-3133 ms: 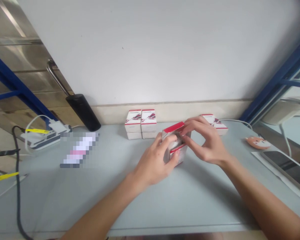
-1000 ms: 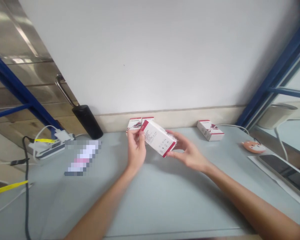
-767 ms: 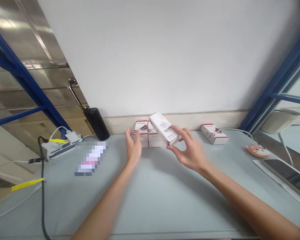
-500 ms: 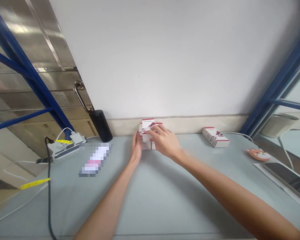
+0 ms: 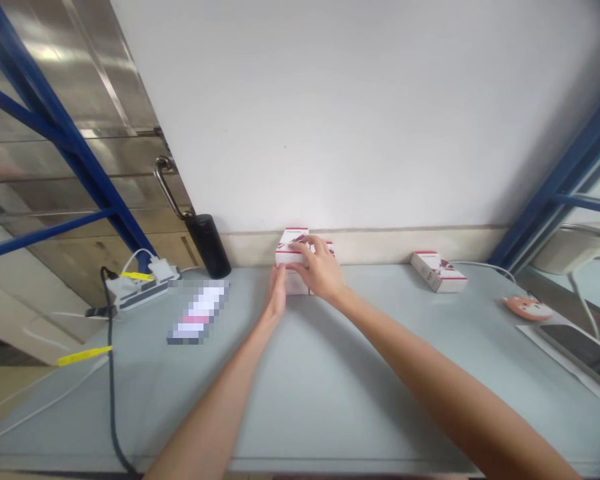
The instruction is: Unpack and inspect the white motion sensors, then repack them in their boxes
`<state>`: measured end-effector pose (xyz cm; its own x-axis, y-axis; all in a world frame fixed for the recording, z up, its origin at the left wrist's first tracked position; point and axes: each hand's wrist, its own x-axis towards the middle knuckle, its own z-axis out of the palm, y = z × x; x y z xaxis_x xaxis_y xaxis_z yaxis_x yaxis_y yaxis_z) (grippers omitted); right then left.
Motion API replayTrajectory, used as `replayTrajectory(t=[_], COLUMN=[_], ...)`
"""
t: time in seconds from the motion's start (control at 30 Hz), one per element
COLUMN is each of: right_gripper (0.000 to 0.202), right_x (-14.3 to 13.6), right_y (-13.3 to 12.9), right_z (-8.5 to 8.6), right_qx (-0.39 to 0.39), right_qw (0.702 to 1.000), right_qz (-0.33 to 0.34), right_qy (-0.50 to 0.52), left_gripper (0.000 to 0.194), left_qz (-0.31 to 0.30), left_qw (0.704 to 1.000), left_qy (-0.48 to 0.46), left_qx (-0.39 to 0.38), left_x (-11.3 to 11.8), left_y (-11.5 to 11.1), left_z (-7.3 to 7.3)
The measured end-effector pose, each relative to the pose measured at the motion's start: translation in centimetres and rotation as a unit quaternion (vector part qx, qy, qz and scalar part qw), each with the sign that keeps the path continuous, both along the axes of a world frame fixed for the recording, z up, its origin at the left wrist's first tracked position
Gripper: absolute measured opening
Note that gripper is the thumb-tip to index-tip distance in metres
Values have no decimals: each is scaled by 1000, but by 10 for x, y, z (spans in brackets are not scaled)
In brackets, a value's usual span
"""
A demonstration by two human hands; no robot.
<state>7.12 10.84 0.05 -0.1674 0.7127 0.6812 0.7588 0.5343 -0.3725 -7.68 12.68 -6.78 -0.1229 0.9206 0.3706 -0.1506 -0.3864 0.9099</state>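
Note:
A white and red box [image 5: 289, 255] lies on top of other white boxes [image 5: 297, 284] near the wall, at the middle of the table. My right hand [image 5: 321, 268] grips this top box between thumb and fingers at its right side. Upright against the left side of the stack is my left hand [image 5: 277, 293], its fingers held together and partly hidden by the top box. Another white and red box [image 5: 439, 272] lies by itself to the right, near the wall.
On the grey table [image 5: 355, 413] are a phone [image 5: 200, 312], a black cylinder [image 5: 208, 246], a power strip [image 5: 147, 293] with cables, an orange and white object [image 5: 528, 308] and a dark device [image 5: 583, 350]. Blue frame bars flank both sides.
The top box has shifted slightly left and now lies flatter over the stack, with my right hand still on it. My left hand stays at the stack's left side. The camera view has shifted slightly.

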Motion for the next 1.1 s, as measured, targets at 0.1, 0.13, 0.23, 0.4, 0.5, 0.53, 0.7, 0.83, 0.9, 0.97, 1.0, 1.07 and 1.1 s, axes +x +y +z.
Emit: replayTrajectory(t=[0.1,0.13,0.23,0.4,0.5,0.53,0.7,0.83,0.9,0.97,1.0,1.07,1.1], right_gripper=[55,58,57,46,47,51,68,57,54,57,58,54,52], right_x=[-1,1,25,133,216,240,299,275,248,216,199,169,156], right_y=[2,2,-2,-15,-21,-22,-27,-34,-41,-52,-59,-71,-76], right_z=[-1,-1,-2,-22,-39,-43,-47,-28,-16,-6,-3,0,0], right_qx=[-52,-56,-2,52,14,-5,-225,-230,-222,-220,-224,-238,-244], right_qw=[997,997,999,994,957,935,861,904,931,929,922,908,899], right_qz=[-7,5,48,-84,-280,-348,-456,-353,-209,-78,-30,47,83], right_qy=[55,58,25,-51,-75,-73,-9,79,199,288,313,341,353], left_gripper=[61,62,61,54,54,55,58,62,52,33,22,15,23], left_qz=[32,40,58,74,77,77,75,217,306,304,267,124,58], left_qw=[999,998,995,990,988,988,989,959,917,899,906,945,964], left_qy=[27,37,75,120,128,128,120,158,201,222,224,222,198], left_qx=[7,8,3,17,29,31,34,86,160,223,239,207,168], left_x=[7,8,9,6,6,6,6,6,11,23,31,49,59], left_y=[-6,-7,-9,-8,-4,-3,-2,-21,-36,-52,-60,-75,-81], left_z=[2,2,3,6,7,7,17,37,47,52,53,52,51])
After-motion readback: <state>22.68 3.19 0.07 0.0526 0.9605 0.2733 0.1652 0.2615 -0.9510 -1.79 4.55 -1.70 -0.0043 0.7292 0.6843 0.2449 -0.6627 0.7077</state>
